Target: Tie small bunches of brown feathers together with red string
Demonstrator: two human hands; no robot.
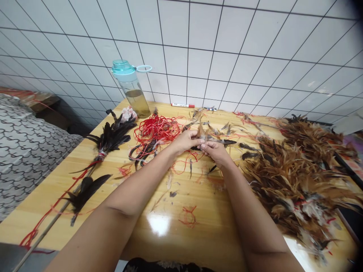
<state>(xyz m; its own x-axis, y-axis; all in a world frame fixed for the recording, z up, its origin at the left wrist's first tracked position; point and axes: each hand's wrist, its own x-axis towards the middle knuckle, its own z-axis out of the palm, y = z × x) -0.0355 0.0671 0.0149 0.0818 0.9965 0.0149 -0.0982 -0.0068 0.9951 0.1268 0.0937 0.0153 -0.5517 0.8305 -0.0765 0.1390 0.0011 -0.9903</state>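
Note:
Both hands meet over the middle of the table. My left hand (185, 142) pinches a small tuft of brown feathers (201, 132) that sticks up above the fingertips. Touching it from the right, my right hand (214, 150) has thumb and finger pressed together at the base of the same tuft. Just beyond my left hand lies a tangled heap of red string (159, 128). A dark feather (228, 142) points out to the right beside my right hand. Fine detail between the fingertips is too small to make out.
On the left lies a stick (53, 221) with black feathers (113, 134) tied on. A water bottle (134, 94) and a red marker (183, 105) stand and lie near the tiled wall (204, 64). Large brown feather bundles (283, 173) cover the right side. Loose feathers and string scraps (188, 217) are scattered about.

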